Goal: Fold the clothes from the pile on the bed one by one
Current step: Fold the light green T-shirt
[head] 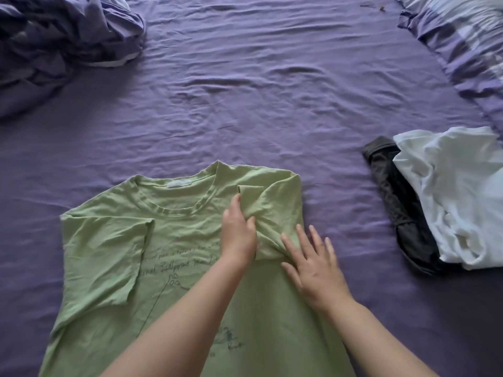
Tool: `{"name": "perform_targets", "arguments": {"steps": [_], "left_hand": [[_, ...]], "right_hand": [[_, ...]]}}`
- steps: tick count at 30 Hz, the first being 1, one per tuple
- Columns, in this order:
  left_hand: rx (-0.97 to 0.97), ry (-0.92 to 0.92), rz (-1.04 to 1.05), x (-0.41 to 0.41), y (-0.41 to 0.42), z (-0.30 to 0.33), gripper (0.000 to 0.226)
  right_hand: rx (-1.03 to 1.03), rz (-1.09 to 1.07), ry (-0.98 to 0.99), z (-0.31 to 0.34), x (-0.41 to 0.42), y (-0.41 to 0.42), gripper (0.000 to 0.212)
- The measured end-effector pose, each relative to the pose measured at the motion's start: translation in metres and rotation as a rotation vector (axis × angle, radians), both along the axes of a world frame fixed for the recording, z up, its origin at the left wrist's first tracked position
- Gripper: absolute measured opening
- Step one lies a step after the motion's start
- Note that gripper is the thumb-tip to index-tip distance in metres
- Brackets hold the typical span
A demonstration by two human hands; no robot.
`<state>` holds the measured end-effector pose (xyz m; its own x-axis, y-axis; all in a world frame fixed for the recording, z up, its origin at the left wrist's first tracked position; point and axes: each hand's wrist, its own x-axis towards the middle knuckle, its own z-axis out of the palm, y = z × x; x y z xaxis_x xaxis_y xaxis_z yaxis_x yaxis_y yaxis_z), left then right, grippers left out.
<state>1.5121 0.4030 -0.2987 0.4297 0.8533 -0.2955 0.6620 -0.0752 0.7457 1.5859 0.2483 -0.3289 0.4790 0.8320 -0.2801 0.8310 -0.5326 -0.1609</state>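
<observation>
A light green T-shirt with dark handwriting print lies front up on the purple bed sheet, collar away from me. Its left sleeve is folded in over the chest, and the right side is folded inward too. My left hand pinches the folded right sleeve near the collar. My right hand lies flat with spread fingers on the shirt's folded right edge. A small pile at the right holds a white garment over a black garment.
A crumpled purple duvet is bunched at the far left corner. A purple and white pillow lies along the far right. Wrinkled sheet stretches beyond the shirt.
</observation>
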Motion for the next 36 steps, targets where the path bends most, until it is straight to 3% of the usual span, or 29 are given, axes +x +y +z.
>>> {"name": "perform_targets", "arguments": {"steps": [2,4,6,9,12,14,16,27,33,36], "left_hand": [[0.045,0.178,-0.055,-0.009,-0.004,0.000,0.079],[0.243,0.400,-0.233,-0.018,-0.007,-0.001,0.083],[0.440,0.526,-0.541,-0.026,-0.016,-0.006,0.069],[0.394,0.639,-0.791,-0.040,-0.031,-0.013,0.057],[0.316,0.662,-0.779,-0.062,-0.048,-0.012,0.060],[0.300,0.677,-0.800,-0.082,-0.064,-0.006,0.061],[0.258,0.701,-0.819,-0.102,-0.081,0.001,0.061],[0.086,0.705,-0.739,-0.237,-0.177,0.032,0.055],[0.126,0.658,-0.833,-0.307,-0.226,0.030,0.049],[0.171,0.624,-0.886,-0.339,-0.241,0.026,0.041]], "right_hand": [[-0.092,0.004,0.006,-0.009,-0.003,-0.003,0.060],[-0.136,0.010,-0.030,-0.009,-0.003,0.000,0.073],[-0.157,0.065,-0.065,-0.007,-0.001,0.003,0.089],[-0.166,0.054,-0.012,-0.004,-0.002,-0.002,0.099],[-0.130,0.043,-0.060,0.001,-0.009,-0.010,0.096],[-0.071,0.084,-0.086,0.008,-0.023,-0.019,0.071],[-0.054,0.179,-0.081,0.011,-0.045,-0.033,0.061],[-0.064,0.268,0.053,0.023,-0.196,-0.125,0.056],[-0.034,0.360,0.071,0.024,-0.255,-0.171,0.052],[-0.009,0.420,0.120,0.022,-0.279,-0.190,0.071]]}}
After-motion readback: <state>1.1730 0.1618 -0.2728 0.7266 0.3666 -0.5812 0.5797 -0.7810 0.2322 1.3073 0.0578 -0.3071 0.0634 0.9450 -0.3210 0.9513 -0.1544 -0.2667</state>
